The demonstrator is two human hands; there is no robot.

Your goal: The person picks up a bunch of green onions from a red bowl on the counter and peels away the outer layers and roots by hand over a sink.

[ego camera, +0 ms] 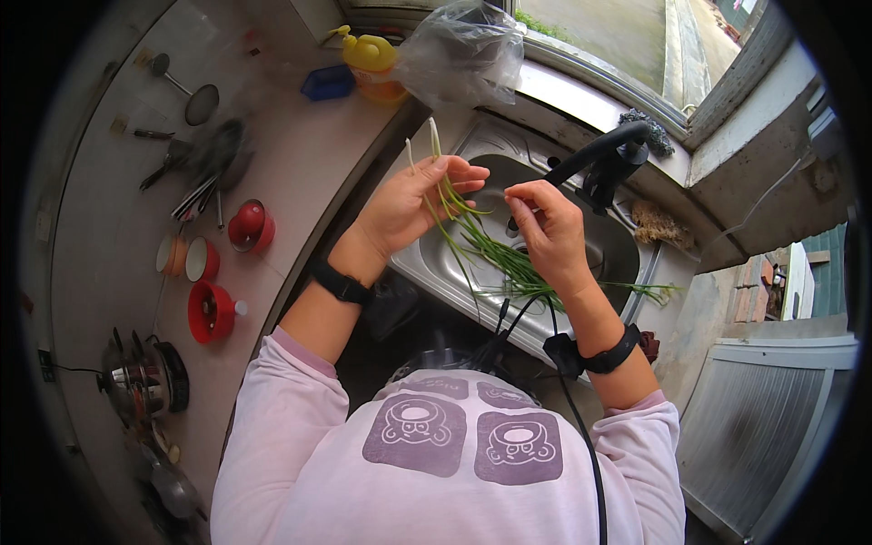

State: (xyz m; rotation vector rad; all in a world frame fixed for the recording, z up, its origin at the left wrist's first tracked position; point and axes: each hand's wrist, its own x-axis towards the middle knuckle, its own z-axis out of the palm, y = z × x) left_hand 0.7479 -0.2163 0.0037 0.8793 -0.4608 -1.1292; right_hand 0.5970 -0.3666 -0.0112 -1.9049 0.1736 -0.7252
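Note:
My left hand (409, 201) holds a few thin scallions (434, 139) between thumb and fingers, white root ends up and green leaves hanging down. Below it, a loose bunch of long green scallion leaves (501, 259) lies across the stainless steel sink (623, 235) and over its front edge. To the right of the held stalks is my right hand (555, 235), its thumb and forefinger pinched together. Nothing shows between those fingertips. My right forearm covers part of the bunch, and some tips stick out beyond it.
A black faucet (599, 150) arches over the sink, near a tan scrubbing pad (661, 223). Behind stand a clear plastic bag (470, 54), a yellow pump bottle (371, 61) and a blue tray (328, 83). Red bowls (210, 312) line the left counter. Black cables (579, 422) hang before me.

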